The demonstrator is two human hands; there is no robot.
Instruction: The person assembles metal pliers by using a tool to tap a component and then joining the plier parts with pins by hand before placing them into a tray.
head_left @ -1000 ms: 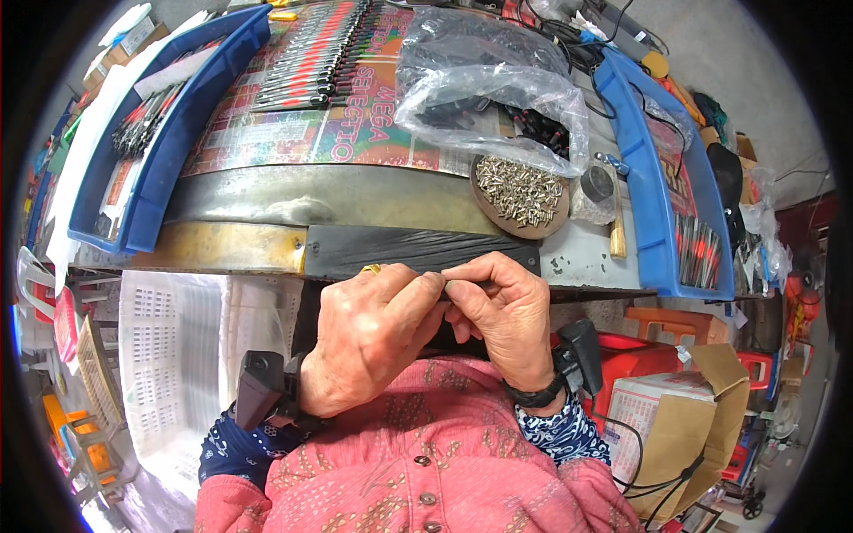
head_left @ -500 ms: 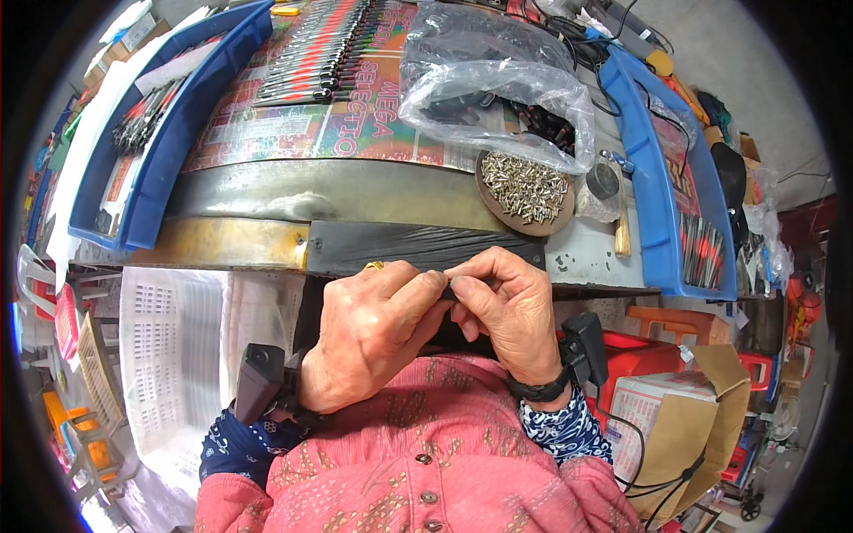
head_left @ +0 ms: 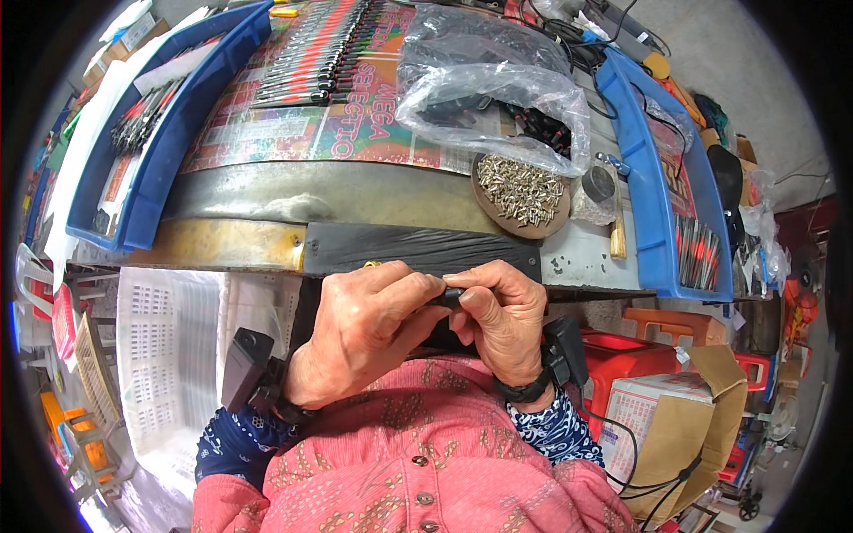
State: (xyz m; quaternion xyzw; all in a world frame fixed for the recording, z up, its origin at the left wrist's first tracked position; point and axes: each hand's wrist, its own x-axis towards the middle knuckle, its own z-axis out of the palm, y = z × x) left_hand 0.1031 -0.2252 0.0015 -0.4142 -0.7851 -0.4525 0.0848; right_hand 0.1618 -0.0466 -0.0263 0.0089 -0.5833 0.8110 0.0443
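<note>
Nearest you, your pink shirt (head_left: 418,426) is filling the space at 6 o'clock, below both wrists. Your left hand (head_left: 360,329) and right hand (head_left: 506,320) are meeting in front of it, with a small black piece (head_left: 452,296) between them, at the middle of your dial. Your right thumb and forefinger are pinching it; your left fingers are curling in at its left end, though your knuckles are hiding how tightly they are closing. A dark wrist unit is sitting on each wrist.

At 9 o'clock a white basket (head_left: 169,298) is standing beside your left hand, and at 4 o'clock an open carton (head_left: 706,444) is standing beyond your right wrist.

Past your fingers, the bench (head_left: 267,191) is running across 12 o'clock. On it, at 1 o'clock, a brown dish (head_left: 544,229) is holding a heap of metal bits (head_left: 520,188). Blue trays are lying at 10 o'clock (head_left: 178,151) and 2 o'clock (head_left: 646,191), both holding rods.

Farther off, a clear bag (head_left: 480,49) of dark parts is slumping at 12 o'clock, and more rods (head_left: 306,94) are lying in a row at 11.
</note>
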